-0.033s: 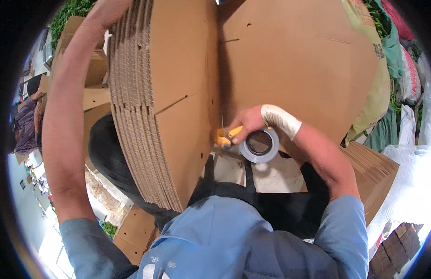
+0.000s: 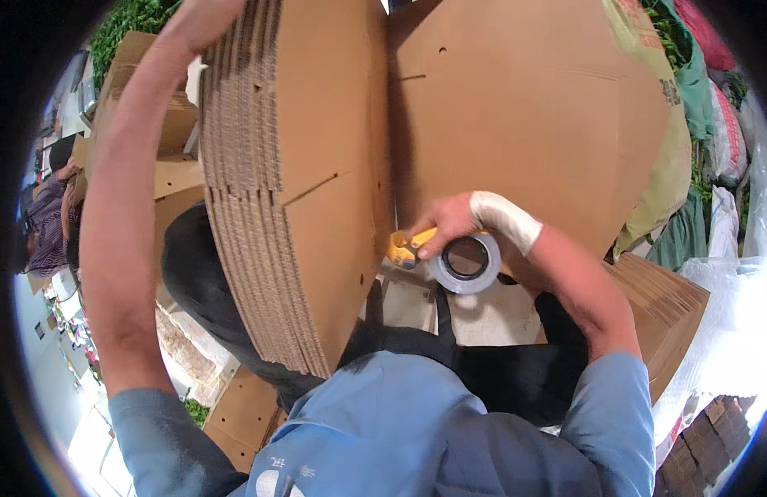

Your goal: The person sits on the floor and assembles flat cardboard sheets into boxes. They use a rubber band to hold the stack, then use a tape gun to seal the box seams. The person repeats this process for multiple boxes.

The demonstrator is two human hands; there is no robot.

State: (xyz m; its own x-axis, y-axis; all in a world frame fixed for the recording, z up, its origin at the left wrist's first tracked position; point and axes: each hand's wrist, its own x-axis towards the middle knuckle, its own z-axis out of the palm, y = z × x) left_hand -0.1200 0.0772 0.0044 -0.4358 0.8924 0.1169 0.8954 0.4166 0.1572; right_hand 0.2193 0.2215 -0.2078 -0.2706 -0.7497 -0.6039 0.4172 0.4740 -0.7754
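My right hand (image 2: 450, 219), with a pale wrap round the wrist, is closed on a yellow-handled tape dispenser (image 2: 404, 247). A large roll of clear tape (image 2: 465, 265) sits on it. The dispenser's head is at the lower part of the crease between a thick stack of flat cardboard boxes (image 2: 330, 157) and a wide cardboard panel (image 2: 524, 124). The stack stands on edge, tilted, in front of me. At the top edge of the picture my left hand (image 2: 205, 21) reaches to the stack's upper left corner; its fingers are cut off from view.
More flattened cardboard (image 2: 661, 311) lies at the right. Filled sacks (image 2: 723, 137) and green leaves stand behind it. Clear plastic sheeting (image 2: 715, 331) hangs at the far right. On the far left a person in a striped top (image 2: 48, 219) is near other boxes.
The cardboard stack and my left arm have shifted slightly to the right. My right hand with the tape dispenser has moved a little right and down.
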